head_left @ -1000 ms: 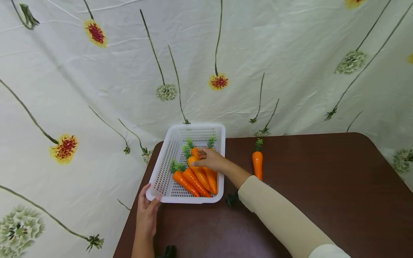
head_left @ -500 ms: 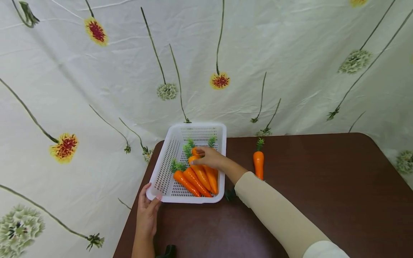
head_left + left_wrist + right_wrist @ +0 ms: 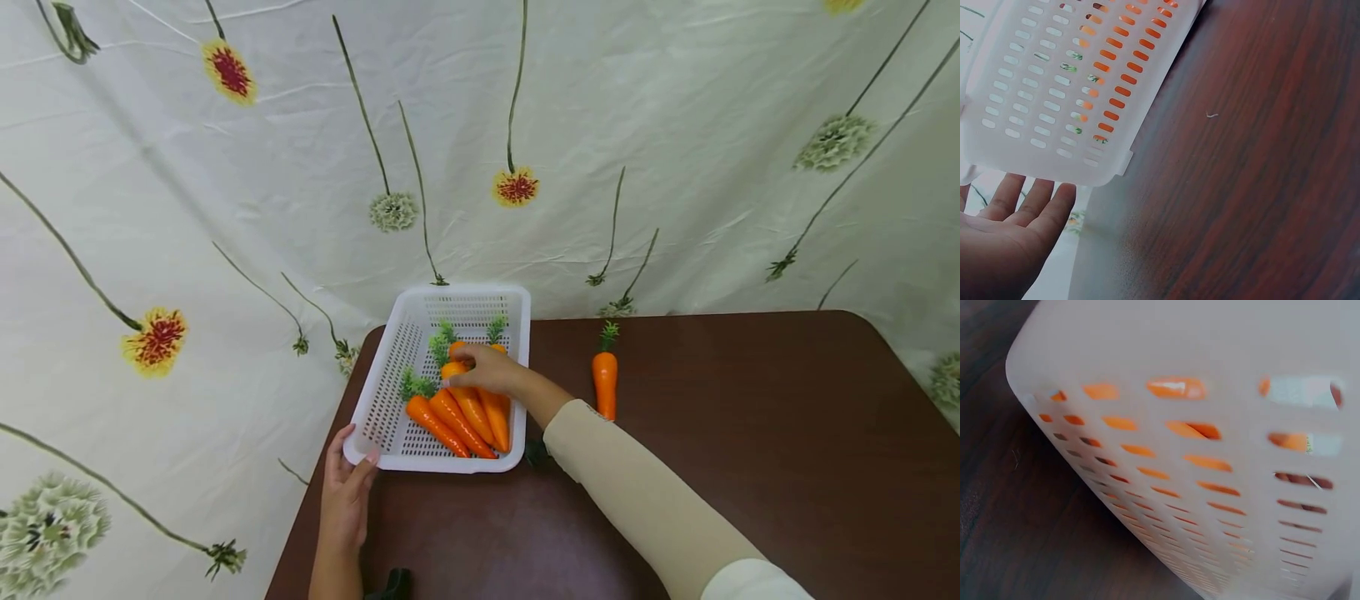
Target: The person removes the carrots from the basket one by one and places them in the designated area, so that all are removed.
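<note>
I see little change over last second: right hand (image 3: 487,372) stays in white slotted basket (image 3: 390,392), fingers curled on top carrot (image 3: 454,369). Left hand (image 3: 343,493), fingers straight, steadies near corner. 1 carrot on worktop (image 3: 604,383) remains outside.

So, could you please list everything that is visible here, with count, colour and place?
basket: 1, white, slotted, on the table's far left corner
carrots in basket: about 5, orange with green tops, lying side by side on the basket's right side
loose carrot: 1, orange with green top, on the table right of the basket
table: 1, dark brown wood
cloth: 1, white with flower print, behind and left of the table
left hand: 1, fingers straight, touching the basket's near left corner
right hand: 1, beige sleeve, in the basket, holding a carrot
</note>
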Tool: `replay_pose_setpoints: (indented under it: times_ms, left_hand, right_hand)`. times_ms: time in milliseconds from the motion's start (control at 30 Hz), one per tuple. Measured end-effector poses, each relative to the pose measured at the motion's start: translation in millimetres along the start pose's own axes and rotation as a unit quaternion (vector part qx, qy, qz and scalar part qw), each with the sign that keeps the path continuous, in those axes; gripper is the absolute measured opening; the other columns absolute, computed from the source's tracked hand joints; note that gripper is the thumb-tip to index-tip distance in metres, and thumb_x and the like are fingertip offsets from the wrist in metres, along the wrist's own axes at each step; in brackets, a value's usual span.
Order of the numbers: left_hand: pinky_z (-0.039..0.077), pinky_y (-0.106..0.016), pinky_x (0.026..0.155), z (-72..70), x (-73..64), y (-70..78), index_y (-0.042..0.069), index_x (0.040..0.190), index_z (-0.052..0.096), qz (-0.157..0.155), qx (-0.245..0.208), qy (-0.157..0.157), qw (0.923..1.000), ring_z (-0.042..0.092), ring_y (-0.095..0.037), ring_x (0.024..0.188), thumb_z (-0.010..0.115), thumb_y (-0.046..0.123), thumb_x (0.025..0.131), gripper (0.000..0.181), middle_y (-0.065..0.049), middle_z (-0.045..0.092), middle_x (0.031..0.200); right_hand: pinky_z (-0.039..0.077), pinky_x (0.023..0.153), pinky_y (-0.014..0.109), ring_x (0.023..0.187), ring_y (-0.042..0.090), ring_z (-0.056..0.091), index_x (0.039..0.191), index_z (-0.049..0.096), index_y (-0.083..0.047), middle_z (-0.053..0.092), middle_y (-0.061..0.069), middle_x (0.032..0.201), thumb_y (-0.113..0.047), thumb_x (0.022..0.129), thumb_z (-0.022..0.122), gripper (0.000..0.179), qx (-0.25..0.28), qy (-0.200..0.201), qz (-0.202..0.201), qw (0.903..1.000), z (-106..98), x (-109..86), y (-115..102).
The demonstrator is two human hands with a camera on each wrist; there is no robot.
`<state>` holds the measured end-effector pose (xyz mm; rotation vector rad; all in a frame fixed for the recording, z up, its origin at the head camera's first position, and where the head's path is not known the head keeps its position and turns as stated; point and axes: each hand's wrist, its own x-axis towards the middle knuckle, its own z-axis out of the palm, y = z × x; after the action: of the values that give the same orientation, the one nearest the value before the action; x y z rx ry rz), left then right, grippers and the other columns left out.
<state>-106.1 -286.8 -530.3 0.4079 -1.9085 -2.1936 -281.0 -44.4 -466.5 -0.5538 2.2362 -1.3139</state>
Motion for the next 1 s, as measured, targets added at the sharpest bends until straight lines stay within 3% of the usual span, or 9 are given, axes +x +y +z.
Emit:
replay_pose_setpoints:
  times_ms: [533,1000]
  left_hand:
    - [0.052,-0.016,0.096,1.4,-1.9,2.4,0.020,0.154,0.030,-0.002,0.005,0.004,1.0000,0.056,-0.016,0.128,0.058,0.012,0.102,0.059,-0.005,0.042,0.153]
    - [0.052,-0.017,0.096,2.5,-2.3,1.7,0.021,0.154,0.030,-0.004,0.005,0.001,1.0000,0.055,-0.017,0.129,0.058,0.012,0.102,0.060,-0.006,0.042,0.154]
  right_hand:
    - [0.042,0.115,0.042,0.130,0.024,0.053,0.142,0.057,-0.010,0.055,0.008,0.147,-0.032,0.091,0.076,0.059,-0.075,-0.004,-0.006,0.9972,3.5,2.1,1.6]
    - [0.049,0.104,0.038,0.111,0.019,0.058,0.115,0.071,-0.012,0.067,0.005,0.123,-0.026,0.090,0.077,0.030,-0.102,-0.013,-0.020,0.9945,2.0,-4.1,0.8]
